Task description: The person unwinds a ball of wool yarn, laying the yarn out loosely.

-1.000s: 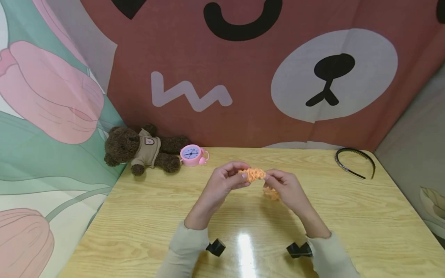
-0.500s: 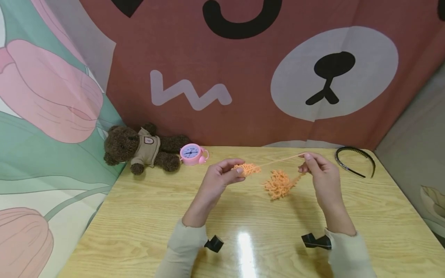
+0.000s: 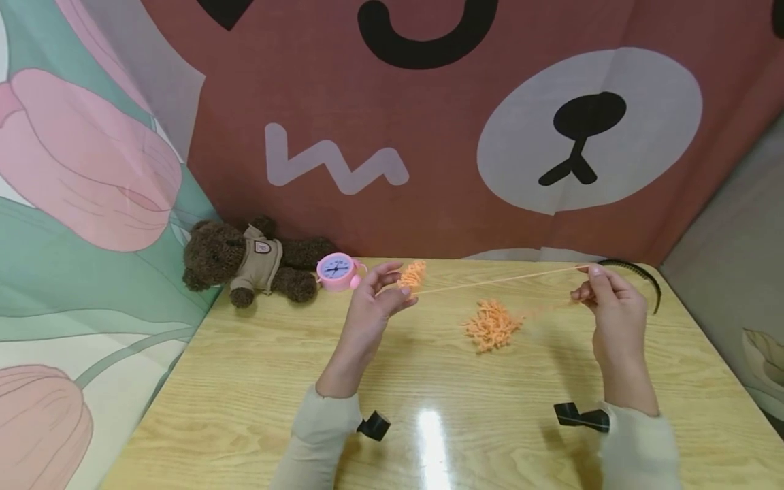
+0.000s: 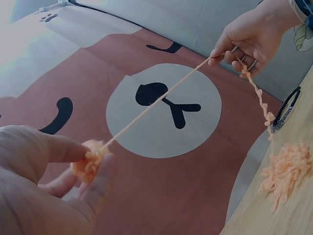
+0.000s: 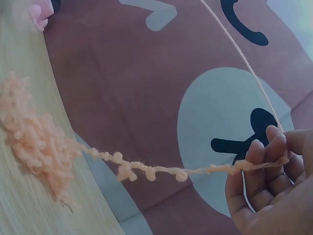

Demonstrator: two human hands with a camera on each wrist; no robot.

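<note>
The little orange knitted piece [image 3: 412, 275] is held up in the air over the table [image 3: 275, 395], pinched between thumb and fingers of the person's left hand [image 3: 373, 299]. From it a single strand [image 3: 502, 280] runs straight and taut across to the right hand [image 3: 618, 313], whose thumb and forefinger close narrowly on it, the other fingers bent beneath. From that hand a crinkled length of yarn [image 5: 151, 171] dips to a fluffy orange heap [image 3: 491, 327] lying on the table between the two hands. I'd say the step in hand is drawing yarn out of the piece, row by row; how many rows remain I can't make out. The next move likely calls for the right hand to let the slack drop to the heap and take the strand again close to the piece, the left keeping a light pinch so the loops don't snag. Beyond, a pink alarm clock [image 3: 336, 270] sits by a brown teddy bear [image 3: 257, 265], and a dark headband [image 3: 640, 275] lies partly behind the right hand.
</note>
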